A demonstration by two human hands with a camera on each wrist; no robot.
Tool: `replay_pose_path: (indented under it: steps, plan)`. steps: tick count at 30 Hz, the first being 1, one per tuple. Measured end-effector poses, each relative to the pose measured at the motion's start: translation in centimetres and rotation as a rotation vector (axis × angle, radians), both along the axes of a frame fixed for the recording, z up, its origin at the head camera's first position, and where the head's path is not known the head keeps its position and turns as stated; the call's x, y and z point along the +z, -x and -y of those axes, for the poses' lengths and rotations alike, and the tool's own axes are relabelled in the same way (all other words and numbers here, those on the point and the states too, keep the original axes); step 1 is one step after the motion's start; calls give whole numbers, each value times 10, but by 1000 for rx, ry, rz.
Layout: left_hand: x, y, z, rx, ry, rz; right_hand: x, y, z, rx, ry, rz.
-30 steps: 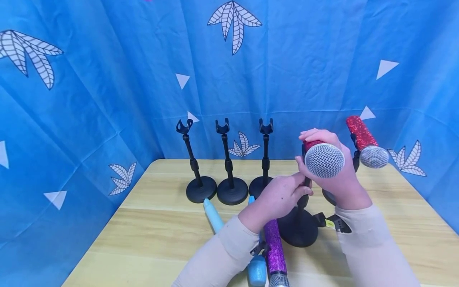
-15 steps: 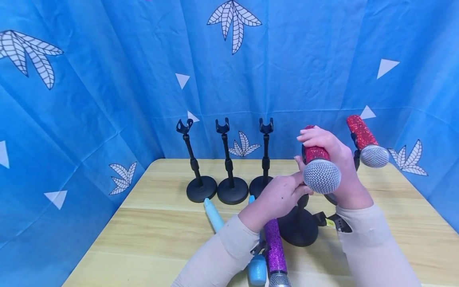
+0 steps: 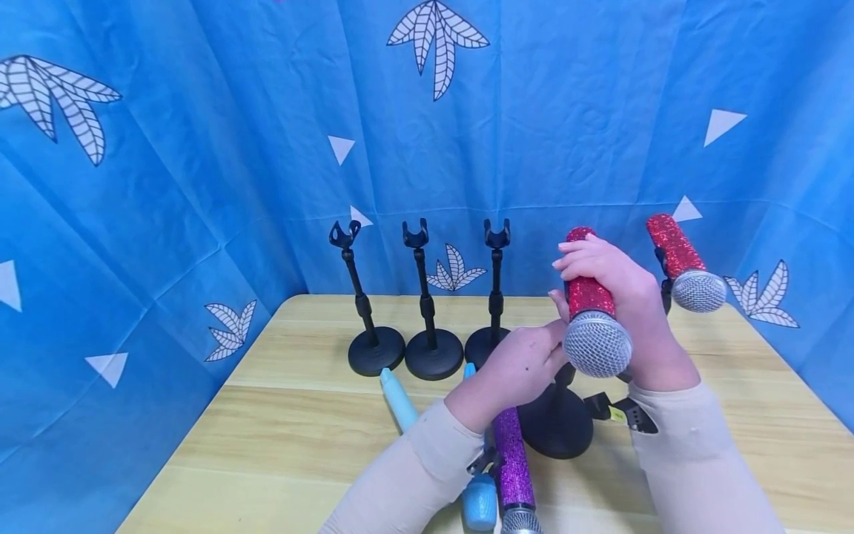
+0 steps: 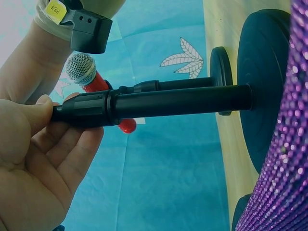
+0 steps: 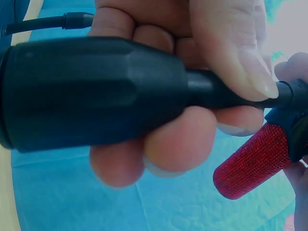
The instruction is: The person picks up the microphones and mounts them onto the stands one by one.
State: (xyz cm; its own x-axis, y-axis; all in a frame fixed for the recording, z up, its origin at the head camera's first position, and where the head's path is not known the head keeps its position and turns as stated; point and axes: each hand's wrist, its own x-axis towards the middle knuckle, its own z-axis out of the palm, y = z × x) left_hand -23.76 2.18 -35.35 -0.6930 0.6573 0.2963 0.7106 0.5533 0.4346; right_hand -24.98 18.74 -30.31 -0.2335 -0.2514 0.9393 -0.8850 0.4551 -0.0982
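A glittery red microphone (image 3: pixel 588 293) with a silver mesh head sits at the top of a black desk stand (image 3: pixel 557 426), its head sloping down toward me. My right hand (image 3: pixel 623 297) holds the microphone's handle, fingers laid over its top. Just below, my left hand (image 3: pixel 523 367) pinches the thin upper pole; thumb and fingers around the pole (image 4: pixel 183 103) show in the left wrist view. The right wrist view shows the pole's thick collar (image 5: pixel 91 91) close up and the red handle (image 5: pixel 252 161) in its clip. The clip is mostly hidden in the head view.
Three black stands (image 3: pixel 432 356) with bare clips line the back left. A second red microphone (image 3: pixel 677 248) rests on a stand at right. A purple microphone (image 3: pixel 512 460), a blue one (image 3: pixel 479 503) and a pale blue handle (image 3: pixel 398 400) lie beneath my left arm.
The held microphone's mesh head has swung downward, and more of its red handle now shows. My right fingers have shifted with it. My left hand stays on the pole.
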Motion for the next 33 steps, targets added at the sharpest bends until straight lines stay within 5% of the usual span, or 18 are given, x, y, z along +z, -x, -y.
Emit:
replay_pose_path:
  steps: [13, 33]
  plan:
    - [-2, 1, 1, 4, -20, 26, 0, -2, -5, 75, -47, 103]
    - [-4, 1, -1, 9, -49, 47, -1, 4, -4, 55, -53, 87]
